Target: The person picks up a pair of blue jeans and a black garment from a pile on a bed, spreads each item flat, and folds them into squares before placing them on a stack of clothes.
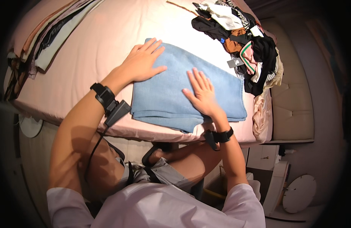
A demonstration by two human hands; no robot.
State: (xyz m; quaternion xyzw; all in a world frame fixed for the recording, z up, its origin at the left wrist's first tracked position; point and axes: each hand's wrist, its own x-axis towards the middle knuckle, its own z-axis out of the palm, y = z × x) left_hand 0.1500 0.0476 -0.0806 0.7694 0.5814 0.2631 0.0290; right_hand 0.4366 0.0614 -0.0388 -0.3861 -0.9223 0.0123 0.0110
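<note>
A pair of light blue jeans (pixel 171 91) lies folded on the bed near its front edge, the folded layers showing along the near side. My left hand (pixel 145 60) rests on the far left corner of the denim, fingers spread. On the middle right of the jeans lies my right hand (pixel 201 93), flat with the fingers stretched out. Neither hand grips anything. Each wrist wears a black strap, and a small dark device with a cable (pixel 118 112) is fixed to the left one.
A jumbled pile of clothes (pixel 244 41), mostly black, white and brown, fills the bed's far right. Several garments (pixel 57 38) lie in a layered row at the far left. Pink sheeting (pixel 95 68) covers the bed. A beige padded headboard (pixel 291 91) borders the right side.
</note>
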